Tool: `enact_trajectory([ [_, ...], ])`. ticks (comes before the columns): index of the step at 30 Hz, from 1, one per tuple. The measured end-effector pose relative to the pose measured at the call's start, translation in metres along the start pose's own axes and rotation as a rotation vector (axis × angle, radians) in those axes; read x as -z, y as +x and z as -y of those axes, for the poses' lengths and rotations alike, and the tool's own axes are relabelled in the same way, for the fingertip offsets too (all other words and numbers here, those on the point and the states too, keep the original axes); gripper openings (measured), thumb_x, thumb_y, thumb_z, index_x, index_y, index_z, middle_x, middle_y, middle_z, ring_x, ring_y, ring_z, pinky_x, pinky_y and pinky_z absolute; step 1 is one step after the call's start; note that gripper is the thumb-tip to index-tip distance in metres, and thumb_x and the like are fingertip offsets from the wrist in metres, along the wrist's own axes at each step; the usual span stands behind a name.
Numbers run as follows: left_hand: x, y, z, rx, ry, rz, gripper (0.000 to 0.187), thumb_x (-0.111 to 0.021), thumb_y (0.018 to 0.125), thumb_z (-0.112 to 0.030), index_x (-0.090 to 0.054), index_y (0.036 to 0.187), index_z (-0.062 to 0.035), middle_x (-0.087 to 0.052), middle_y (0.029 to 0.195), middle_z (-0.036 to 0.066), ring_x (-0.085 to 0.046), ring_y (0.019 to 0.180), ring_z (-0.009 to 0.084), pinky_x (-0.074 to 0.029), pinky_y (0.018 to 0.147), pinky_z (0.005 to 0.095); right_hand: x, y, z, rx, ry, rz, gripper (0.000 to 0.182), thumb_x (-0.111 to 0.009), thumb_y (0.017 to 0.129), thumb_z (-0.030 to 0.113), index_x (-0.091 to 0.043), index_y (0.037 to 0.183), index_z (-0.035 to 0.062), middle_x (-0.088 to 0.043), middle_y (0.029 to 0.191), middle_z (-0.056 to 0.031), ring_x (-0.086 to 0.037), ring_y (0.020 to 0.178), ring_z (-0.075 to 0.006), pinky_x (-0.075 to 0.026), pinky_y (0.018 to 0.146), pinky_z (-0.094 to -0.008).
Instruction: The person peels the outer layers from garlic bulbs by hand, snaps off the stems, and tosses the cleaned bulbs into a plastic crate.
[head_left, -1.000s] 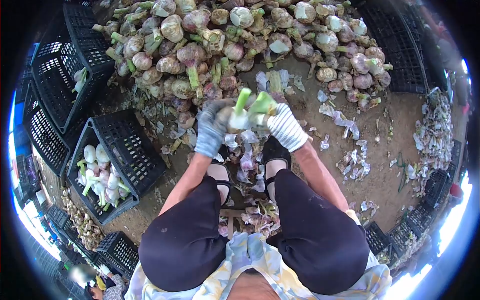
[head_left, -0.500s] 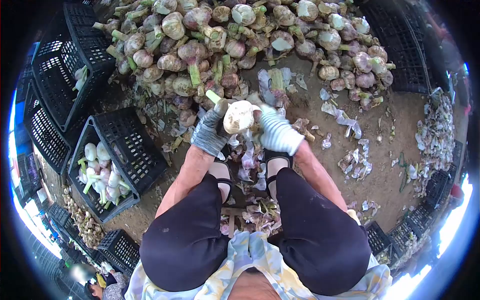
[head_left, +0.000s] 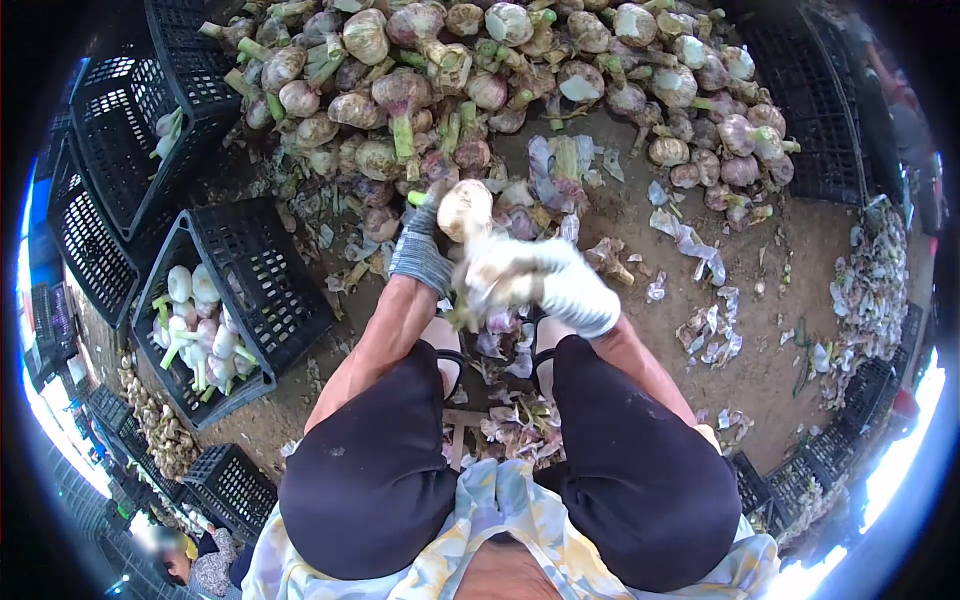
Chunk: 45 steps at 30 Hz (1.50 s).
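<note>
My left hand (head_left: 425,243), in a grey knit glove with dark fingers, is closed around a garlic bulb (head_left: 465,210). The bulb's short green stem (head_left: 416,198) pokes out on the left of the hand. Just below the bulb is my right hand (head_left: 545,285), in a white striped glove, its fingers curled and smeared by motion. A blurred brownish-green strip hangs under its fingertips; I cannot tell what they pinch. Peeled garlic skins (head_left: 520,430) lie on the ground between my feet.
A large heap of unpeeled garlic (head_left: 400,100) spreads ahead. At the left, a black crate (head_left: 262,280) holds cleaned white bulbs (head_left: 200,330), with more black crates (head_left: 95,225) behind it. Loose skins (head_left: 710,325) litter the ground at right. Another person (head_left: 212,570) sits at lower left.
My right hand has swung down and left from the bulb's right side to below it. The bulb, still in my left hand, has shifted slightly up and its stem has turned.
</note>
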<state>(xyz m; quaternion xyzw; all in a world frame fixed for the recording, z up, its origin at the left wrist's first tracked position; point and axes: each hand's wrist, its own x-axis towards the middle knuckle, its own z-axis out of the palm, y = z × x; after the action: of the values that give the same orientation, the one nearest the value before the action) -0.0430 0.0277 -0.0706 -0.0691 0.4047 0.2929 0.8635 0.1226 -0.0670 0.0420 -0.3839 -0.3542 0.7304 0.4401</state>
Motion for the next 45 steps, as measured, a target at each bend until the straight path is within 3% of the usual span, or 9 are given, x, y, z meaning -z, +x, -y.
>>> enact_trajectory([
  [4,-0.006,-0.023,0.001,-0.044,0.148,-0.104,0.027,-0.063,0.081,-0.036,-0.06,0.094,-0.0125,-0.065,0.079,0.004,-0.06,0.054,0.0143,-0.04,0.032,0.022,0.039,0.007,0.024,0.156,0.362,-0.402,0.029,-0.061,0.078,0.015,-0.059,0.104,0.0051,-0.063,0.096,-0.0079,-0.059,0.086,-0.0186,-0.047,0.076,-0.0322],
  [7,-0.015,-0.025,0.001,-0.114,0.097,-0.2,0.031,-0.064,0.078,-0.042,-0.061,0.086,-0.0124,-0.06,0.066,0.001,-0.049,0.043,0.0107,-0.03,0.03,0.0201,0.064,0.014,-0.015,-0.28,-1.736,-0.633,0.038,-0.057,0.075,0.013,-0.052,0.112,0.0047,-0.058,0.098,-0.0167,-0.056,0.091,-0.0344,-0.045,0.08,-0.043],
  [8,-0.013,-0.026,0.002,-0.074,0.052,-0.162,0.029,-0.065,0.079,-0.04,-0.061,0.083,-0.0116,-0.058,0.064,0.001,-0.046,0.042,0.0091,-0.029,0.03,0.0208,0.05,0.015,-0.018,-0.278,-1.739,-0.628,0.038,-0.057,0.075,0.013,-0.052,0.112,0.0047,-0.058,0.098,-0.0167,-0.056,0.091,-0.0344,-0.045,0.08,-0.043],
  [10,-0.019,-0.026,0.008,-0.182,0.268,-0.327,0.025,-0.067,0.078,-0.034,-0.06,0.082,-0.0103,-0.059,0.065,0.002,-0.048,0.043,0.0107,-0.034,0.031,0.0234,0.03,0.015,-0.024,0.107,-0.24,-0.499,0.041,-0.067,0.073,0.015,-0.053,0.109,0.0019,-0.059,0.097,-0.011,-0.058,0.086,-0.0183,-0.047,0.074,-0.0298],
  [16,-0.017,-0.029,0.002,-0.729,1.304,-0.381,0.035,-0.071,0.074,-0.035,-0.062,0.073,-0.0015,-0.062,0.065,0.003,-0.052,0.05,0.0129,-0.042,0.047,0.0262,0.018,0.021,-0.019,-0.223,0.317,-0.39,0.042,-0.071,0.073,0.021,-0.055,0.105,-0.0012,-0.059,0.091,-0.0075,-0.057,0.075,-0.0125,-0.049,0.065,-0.0249],
  [22,-0.054,-0.046,-0.004,-0.671,1.864,-0.499,0.077,-0.042,0.071,-0.075,-0.063,0.07,-0.001,-0.057,0.058,0.019,-0.058,0.058,0.0354,-0.044,0.056,0.0428,0.012,0.037,-0.047,-0.215,-0.203,-0.528,0.055,-0.077,0.066,0.032,-0.053,0.1,-0.0039,-0.06,0.086,-0.0117,-0.057,0.072,-0.0147,-0.049,0.059,-0.0276],
  [28,-0.045,-0.032,-0.015,-0.504,1.604,-0.544,0.067,-0.059,0.07,-0.064,-0.062,0.066,0.0029,-0.056,0.051,0.014,-0.055,0.049,0.0225,-0.044,0.05,0.0354,0.025,0.022,-0.039,-0.326,0.296,-0.464,0.037,-0.071,0.073,0.02,-0.057,0.101,-0.0004,-0.062,0.09,-0.0088,-0.061,0.064,-0.017,-0.05,0.056,-0.0271],
  [38,-0.052,-0.047,0.002,-0.812,2.105,-0.52,0.064,-0.058,0.072,-0.062,-0.062,0.063,0.0005,-0.055,0.052,0.016,-0.057,0.048,0.0262,-0.043,0.048,0.0367,0.004,0.038,-0.057,0.162,-0.868,-0.617,0.023,-0.057,0.071,0.0,-0.055,0.093,-0.0017,-0.061,0.077,-0.0148,-0.06,0.07,-0.0261,-0.048,0.066,-0.0333],
  [45,-0.034,-0.062,0.007,-0.638,1.104,-0.051,0.015,-0.069,0.076,-0.018,-0.063,0.074,-0.0041,-0.059,0.066,-0.003,-0.051,0.058,0.0047,-0.041,0.048,0.0233,0.031,0.036,-0.085,0.013,-0.898,-0.537,0.021,-0.055,0.071,0.0,-0.058,0.092,-0.0003,-0.064,0.08,-0.0164,-0.063,0.074,-0.0251,-0.049,0.068,-0.0314],
])
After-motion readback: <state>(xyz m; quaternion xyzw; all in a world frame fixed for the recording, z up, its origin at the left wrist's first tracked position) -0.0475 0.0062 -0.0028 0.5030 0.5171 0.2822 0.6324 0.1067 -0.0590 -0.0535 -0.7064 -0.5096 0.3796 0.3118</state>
